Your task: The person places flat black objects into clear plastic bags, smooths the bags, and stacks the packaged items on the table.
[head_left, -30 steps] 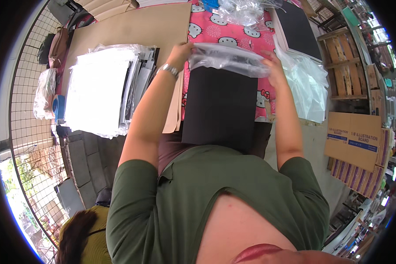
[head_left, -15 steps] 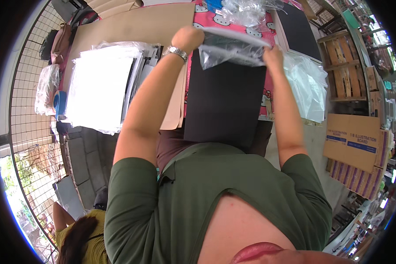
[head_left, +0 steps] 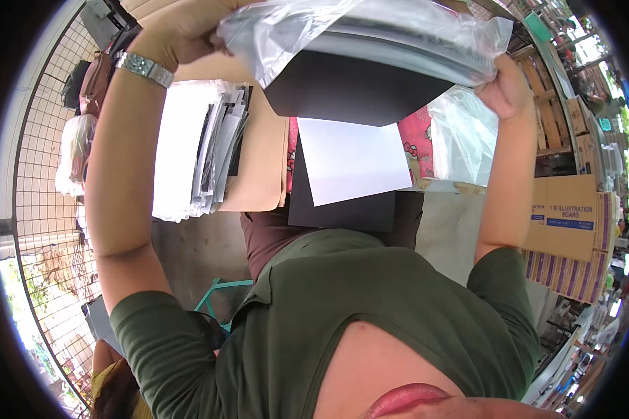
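Held up toward me is a clear plastic bag with a black board whose lower part sticks out of its open edge. My left hand, a metal watch on its wrist, is closed on the bag's left corner, fingertips partly hidden by plastic. My right hand grips the bag's right corner. Beneath, a white sheet lies tilted over another black board, which overhangs the table's near edge above my lap.
Left of the boards, a stack of plastic-wrapped white sheets rests on brown cardboard. More clear plastic bags lie to the right on the pink patterned cover. Cardboard boxes stand at right, a wire mesh wall at left.
Both hands have come up and spread apart, lifting the bag with a black board in it. A white sheet now shows on the black board below.
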`<state>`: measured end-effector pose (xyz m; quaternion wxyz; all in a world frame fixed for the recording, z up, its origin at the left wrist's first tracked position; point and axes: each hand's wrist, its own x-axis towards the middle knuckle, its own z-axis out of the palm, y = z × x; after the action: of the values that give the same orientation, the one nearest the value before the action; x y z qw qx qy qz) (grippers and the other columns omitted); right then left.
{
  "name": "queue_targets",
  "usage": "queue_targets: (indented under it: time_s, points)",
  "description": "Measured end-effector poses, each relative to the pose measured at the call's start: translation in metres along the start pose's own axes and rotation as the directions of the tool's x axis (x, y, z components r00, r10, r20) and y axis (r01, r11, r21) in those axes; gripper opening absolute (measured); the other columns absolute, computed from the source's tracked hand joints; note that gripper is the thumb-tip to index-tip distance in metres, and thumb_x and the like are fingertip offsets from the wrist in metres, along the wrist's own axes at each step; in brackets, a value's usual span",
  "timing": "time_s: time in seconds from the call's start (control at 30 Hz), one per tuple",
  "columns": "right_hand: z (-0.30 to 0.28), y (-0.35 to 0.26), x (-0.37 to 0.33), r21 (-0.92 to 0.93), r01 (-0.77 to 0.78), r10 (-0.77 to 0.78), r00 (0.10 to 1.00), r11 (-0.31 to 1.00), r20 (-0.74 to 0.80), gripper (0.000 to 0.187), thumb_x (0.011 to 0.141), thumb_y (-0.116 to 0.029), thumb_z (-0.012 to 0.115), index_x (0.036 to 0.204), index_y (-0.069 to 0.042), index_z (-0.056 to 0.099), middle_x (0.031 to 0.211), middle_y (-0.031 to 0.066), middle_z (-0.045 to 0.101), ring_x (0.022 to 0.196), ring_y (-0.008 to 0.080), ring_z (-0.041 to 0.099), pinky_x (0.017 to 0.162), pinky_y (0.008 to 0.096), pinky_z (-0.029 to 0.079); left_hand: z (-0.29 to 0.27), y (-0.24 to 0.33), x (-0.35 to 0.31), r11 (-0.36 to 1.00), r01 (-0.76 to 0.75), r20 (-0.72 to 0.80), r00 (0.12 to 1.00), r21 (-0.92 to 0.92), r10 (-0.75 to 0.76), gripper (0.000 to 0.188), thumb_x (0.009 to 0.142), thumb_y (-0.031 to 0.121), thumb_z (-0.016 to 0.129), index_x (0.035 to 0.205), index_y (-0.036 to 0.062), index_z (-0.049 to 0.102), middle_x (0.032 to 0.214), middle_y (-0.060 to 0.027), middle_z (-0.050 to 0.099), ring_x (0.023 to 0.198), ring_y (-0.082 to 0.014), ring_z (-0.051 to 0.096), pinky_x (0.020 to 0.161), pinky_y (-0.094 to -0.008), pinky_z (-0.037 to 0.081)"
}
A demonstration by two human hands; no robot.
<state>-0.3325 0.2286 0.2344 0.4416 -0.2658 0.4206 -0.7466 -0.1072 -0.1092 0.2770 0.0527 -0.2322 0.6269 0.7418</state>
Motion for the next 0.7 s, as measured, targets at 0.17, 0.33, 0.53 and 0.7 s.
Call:
queue_targets:
  time_s: [0.17, 0.33, 0.53, 0.7]
  points:
    - [-0.017, 0.078, -0.008, 0.043, 0.211, -0.205, 0.972, 0.977, -0.118, 0.032, 0.085, -0.005, 0.048, 0.116, 0.0, 0.049, 0.112, 0.0114, 0.058, 0.104, 0.0231, 0.057, 0.091, 0.0389, 0.047, -0.047, -0.054, 0.029, 0.997, -0.01, 0.133, 0.991, 0.073, 0.0, 0.012, 0.086, 0.021, 0.058, 0.077, 0.0138, 0.057, 0.06, 0.004, 0.049, 0.046, -0.0064, 0.039, 0.049, -0.0256, 0.042]
    - [-0.056, 0.188, 0.005, 0.229, 0.217, -0.138, 0.938, 0.949, -0.318, 0.033, 0.084, 0.001, 0.045, 0.116, -0.001, 0.051, 0.113, 0.0099, 0.057, 0.104, 0.023, 0.055, 0.095, 0.038, 0.043, -0.063, -0.176, 0.101, 0.986, 0.035, 0.008, 0.999, -0.162, -0.034, 0.016, 0.09, 0.016, 0.046, 0.078, 0.0134, 0.056, 0.062, 0.0033, 0.051, 0.047, -0.0077, 0.038, 0.051, -0.0242, 0.039]
    - [-0.078, 0.256, -0.019, 0.103, 0.069, -0.02, 0.908, 0.992, -0.419, 0.027, 0.084, 0.0, 0.047, 0.11, 0.001, 0.055, 0.105, 0.0083, 0.06, 0.096, 0.0186, 0.056, 0.087, 0.0308, 0.044, -0.011, -0.286, 0.103, 0.823, -0.128, -0.243, 0.97, -0.553, -0.013, 0.008, 0.087, 0.013, 0.051, 0.08, 0.0095, 0.054, 0.062, 0.003, 0.046, 0.047, -0.0083, 0.037, 0.056, -0.0259, 0.039]
    - [-0.051, 0.235, -0.057, -0.566, -0.356, 0.103, 0.897, 0.743, -0.43, 0.013, 0.086, -0.01, 0.053, 0.088, 0.001, 0.059, 0.075, 0.0032, 0.056, 0.067, 0.0118, 0.05, 0.062, 0.0262, 0.041, 0.012, -0.304, 0.032, 0.973, -0.174, -0.437, 0.895, -0.151, 0.092, 0.057, 0.091, 0.055, 0.038, 0.066, 0.0055, 0.05, 0.056, -0.001, 0.045, 0.051, -0.0111, 0.042, 0.052, -0.0257, 0.036]
